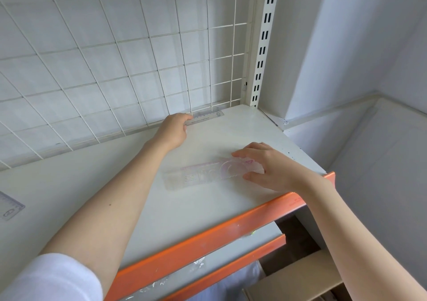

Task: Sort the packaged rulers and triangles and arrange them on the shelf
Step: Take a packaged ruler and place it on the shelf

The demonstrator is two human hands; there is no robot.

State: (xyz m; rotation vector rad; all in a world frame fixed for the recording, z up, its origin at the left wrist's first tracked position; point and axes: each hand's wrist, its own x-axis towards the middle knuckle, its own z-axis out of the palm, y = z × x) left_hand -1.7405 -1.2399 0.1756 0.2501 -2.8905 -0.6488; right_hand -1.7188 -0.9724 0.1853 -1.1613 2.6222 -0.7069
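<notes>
Clear plastic wraps the ruler set (pixel 203 173) lying flat on the white shelf (pixel 92 185) near its orange front lip (pixel 208 233). Your right hand (pixel 272 169) pinches its right end between thumb and curled fingers; keep it flat and slide it back squarely. Its long axis runs left to right, slightly tilted, roughly parallel to the front edge. Your left hand (pixel 173 129) holds the grey ruler (pixel 205 118) along the wire grid (pixel 115 57), fingers curled on its left end; line both up alike.
</notes>
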